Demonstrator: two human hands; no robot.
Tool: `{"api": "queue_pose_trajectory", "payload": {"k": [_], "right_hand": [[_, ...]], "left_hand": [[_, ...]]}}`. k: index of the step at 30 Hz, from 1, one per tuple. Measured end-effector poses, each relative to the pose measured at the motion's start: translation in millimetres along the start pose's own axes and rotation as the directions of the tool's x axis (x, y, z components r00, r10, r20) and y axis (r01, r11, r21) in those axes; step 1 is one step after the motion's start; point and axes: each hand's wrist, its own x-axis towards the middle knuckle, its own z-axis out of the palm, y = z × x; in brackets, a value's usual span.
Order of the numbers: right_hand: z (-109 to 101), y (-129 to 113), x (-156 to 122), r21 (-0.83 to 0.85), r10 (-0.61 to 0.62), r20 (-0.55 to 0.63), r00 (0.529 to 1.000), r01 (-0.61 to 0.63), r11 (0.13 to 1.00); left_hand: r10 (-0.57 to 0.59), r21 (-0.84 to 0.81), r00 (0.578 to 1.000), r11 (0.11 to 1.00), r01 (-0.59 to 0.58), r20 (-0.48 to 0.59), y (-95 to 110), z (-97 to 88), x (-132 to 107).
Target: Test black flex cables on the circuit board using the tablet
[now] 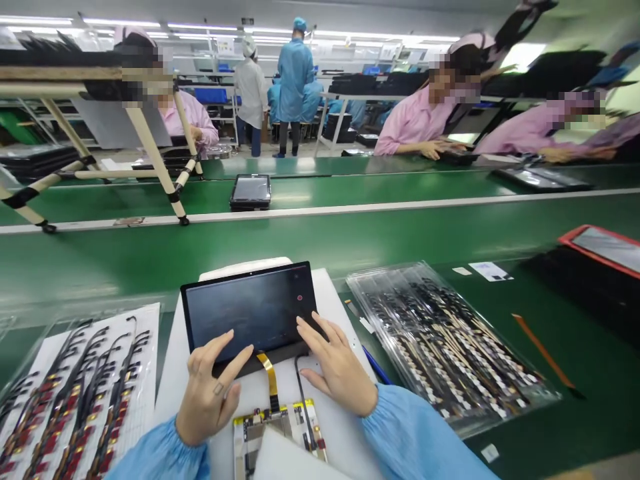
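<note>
A dark tablet panel (pixel 249 310) lies tilted on a white work mat (pixel 340 427), with a small red dot near its right side. My left hand (pixel 213 390) rests flat on its lower edge, fingers spread. My right hand (pixel 337 363) presses near the lower right corner, also with spread fingers. From the panel's bottom edge, a yellow ribbon cable (pixel 270 380) runs down between my hands to a circuit board (pixel 277 427). A thin black cable (pixel 303 400) runs beside it. A white sheet covers the board's lower part.
A plastic tray of cable assemblies (pixel 450 347) lies to my right, and a white-backed pack of red-tipped cables (pixel 75 393) to my left. An orange strip tool (pixel 545 350) and a red-framed tablet (pixel 605 248) sit further right. Beyond, a green conveyor belt (pixel 300 247) carries another tablet (pixel 250 191); co-workers sit and stand behind.
</note>
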Motion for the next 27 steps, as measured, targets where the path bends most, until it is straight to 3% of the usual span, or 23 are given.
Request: {"api": "queue_pose_trajectory", "payload": {"k": [6, 11, 16, 20, 24, 27], "right_hand": [[6.3, -8.5, -4.4, 0.162, -0.025, -0.089, 0.996, 0.039, 0.986], [6.6, -9.6, -3.4, 0.149, -0.063, -0.014, 0.998, 0.064, 0.987], [6.5, -9.3, -2.5, 0.141, -0.071, -0.03, 0.997, 0.074, 0.987], [8.0, -8.8, -5.7, 0.245, -0.034, -0.091, 0.995, 0.056, 0.968], [5.5, -4.3, -9.1, 0.276, 0.024, -0.178, 0.984, 0.027, 0.961], [-1.0, -2.1, -12.7, 0.313, 0.127, -0.213, 0.969, -0.055, 0.948]], "left_hand": [[-0.049, -0.018, 0.999, 0.999, 0.048, -0.02, -0.3, -0.9, -2.4], [-0.03, -0.027, 1.0, 0.999, 0.03, 0.008, -0.3, -3.0, -1.6], [-0.056, -0.029, 0.998, 0.998, 0.057, 0.009, 1.4, -3.2, -1.3], [-0.062, -0.045, 0.998, 0.997, 0.062, 0.001, -0.9, -1.9, -1.3], [0.012, -0.013, 1.0, 1.0, -0.012, -0.019, -8.5, 1.5, -5.9], [-0.086, -0.022, 0.996, 0.996, 0.085, -0.025, -13.9, 6.9, -15.0]]}}
